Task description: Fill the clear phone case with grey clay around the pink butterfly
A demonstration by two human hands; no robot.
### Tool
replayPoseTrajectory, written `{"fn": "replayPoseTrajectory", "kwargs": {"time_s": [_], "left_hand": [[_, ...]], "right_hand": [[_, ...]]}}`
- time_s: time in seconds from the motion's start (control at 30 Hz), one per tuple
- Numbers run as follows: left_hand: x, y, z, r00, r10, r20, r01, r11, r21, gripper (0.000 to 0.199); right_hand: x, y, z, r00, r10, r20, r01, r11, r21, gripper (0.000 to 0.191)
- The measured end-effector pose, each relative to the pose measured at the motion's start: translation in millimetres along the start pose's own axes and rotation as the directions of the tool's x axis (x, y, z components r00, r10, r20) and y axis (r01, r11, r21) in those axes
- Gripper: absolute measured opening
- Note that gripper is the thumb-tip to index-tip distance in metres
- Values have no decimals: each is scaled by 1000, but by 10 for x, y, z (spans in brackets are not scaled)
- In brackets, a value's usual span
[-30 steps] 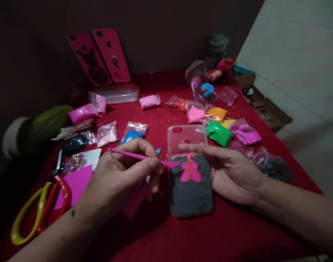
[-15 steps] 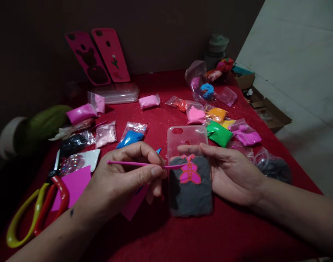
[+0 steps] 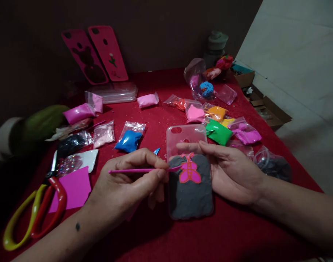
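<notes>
My left hand (image 3: 136, 178) pinches a thin pink modelling tool (image 3: 133, 170) between thumb and fingers. The tool's tip touches or hovers at the left upper wing of a pink butterfly (image 3: 189, 171) with orange outlines. This butterfly lies on a layer of grey clay (image 3: 188, 202) that covers the lower part of a clear phone case (image 3: 171, 140). My right hand (image 3: 234, 171) grips the case by its right edge, with fingers behind it and the thumb along the side. Its fingertips show through the clear upper part.
Bags of coloured clay lie around, among them blue (image 3: 130, 140), green (image 3: 218, 133) and black (image 3: 73, 143). Red-and-yellow-handled scissors (image 3: 48, 203) rest at left by a pink sheet (image 3: 73, 187). Two decorated pink cases (image 3: 108, 54) lean on the wall. Cardboard boxes (image 3: 272, 112) sit at right.
My left hand has shifted slightly down and right, and the tool lies nearer level, its tip still at the butterfly's left wing. The right hand and case stay nearly in place.
</notes>
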State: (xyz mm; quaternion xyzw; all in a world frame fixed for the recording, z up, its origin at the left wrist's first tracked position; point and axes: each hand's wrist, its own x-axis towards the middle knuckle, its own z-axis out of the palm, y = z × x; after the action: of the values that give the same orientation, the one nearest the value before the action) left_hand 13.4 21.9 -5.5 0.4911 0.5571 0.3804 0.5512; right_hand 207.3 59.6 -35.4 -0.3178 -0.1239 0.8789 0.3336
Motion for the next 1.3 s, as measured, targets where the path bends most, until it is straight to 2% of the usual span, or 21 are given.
{"fn": "replayPoseTrajectory", "kwargs": {"time_s": [0.2, 0.37, 0.57, 0.73, 1.0, 1.3], "left_hand": [[10, -16, -11, 1000, 21, 9, -22, 998, 58, 9], [32, -58, -67, 995, 11, 98, -13, 1000, 26, 9], [2, -9, -10, 1000, -15, -2, 15, 1000, 16, 9], [8, 6, -59, 995, -59, 75, 59, 998, -6, 9], [47, -64, -130, 988, -15, 155, 28, 996, -86, 9], [31, -83, -104, 988, -21, 155, 26, 999, -30, 8]], "right_hand": [[8, 2, -15, 999, 7, 32, -7, 1000, 4, 34], [15, -3, -4, 1000, 1, 29, -1, 1000, 3, 36], [7, -5, 19, 1000, 7, -21, -7, 1000, -3, 38], [-13, -1, 19, 1000, 5, -27, -6, 1000, -24, 39], [14, -12, 29, 996, 11, -89, -13, 999, -30, 37], [5, -22, 33, 998, 15, -69, -16, 1000, -8, 38]]}}
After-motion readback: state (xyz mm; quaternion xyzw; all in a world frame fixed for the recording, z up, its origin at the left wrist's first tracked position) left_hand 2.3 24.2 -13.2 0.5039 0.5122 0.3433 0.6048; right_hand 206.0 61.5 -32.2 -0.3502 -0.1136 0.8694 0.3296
